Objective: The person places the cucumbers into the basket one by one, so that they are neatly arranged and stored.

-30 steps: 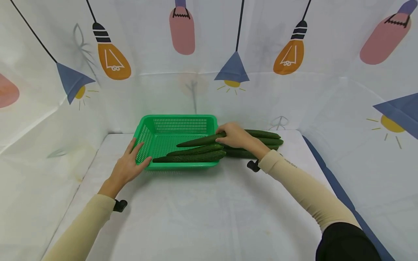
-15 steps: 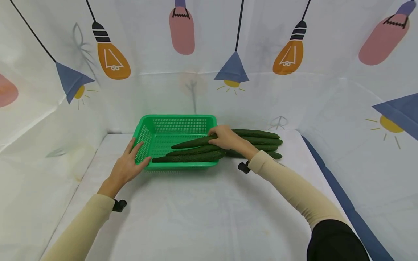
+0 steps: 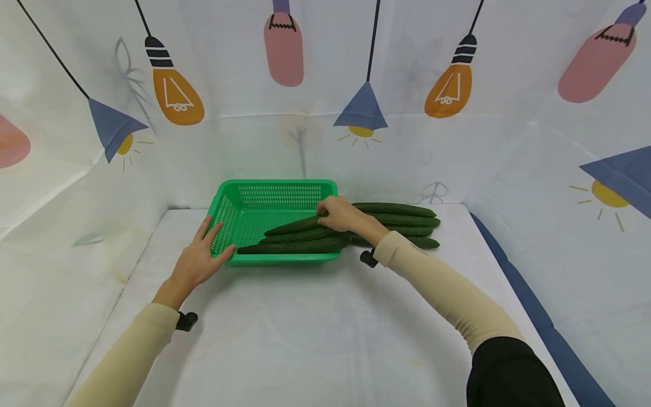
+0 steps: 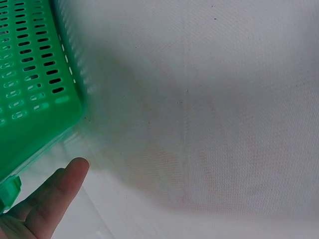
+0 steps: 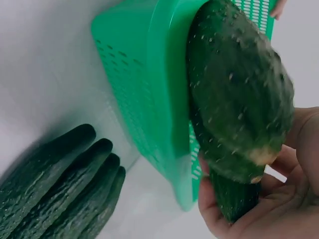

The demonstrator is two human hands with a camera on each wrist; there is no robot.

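A green perforated plastic basket (image 3: 285, 259) stands toward the back of the table. My left hand (image 3: 198, 260) rests against its left end, fingers spread and fairly straight, with the thumb at the front corner. My right hand (image 3: 343, 216) grips the right end of a dark green cucumber (image 3: 292, 227), whose far tip lies low inside the basket. Two more cucumbers (image 3: 305, 245) lie side by side along the basket's front wall. In the right wrist view the fingers curl round the held cucumber (image 5: 234, 196), and a bumpy cucumber end (image 5: 244, 94) looms close to the camera.
Several cucumbers (image 3: 407, 220) lie in a row on the white-covered table (image 3: 325, 328), just right of the basket and partly behind my right hand. A white cloth backdrop (image 3: 239, 141) printed with lamps and bulbs rises behind the table's back edge.
My right hand has moved left with the cucumber, bringing it down beside the other two in the basket. My left hand has stayed at the basket's left end.
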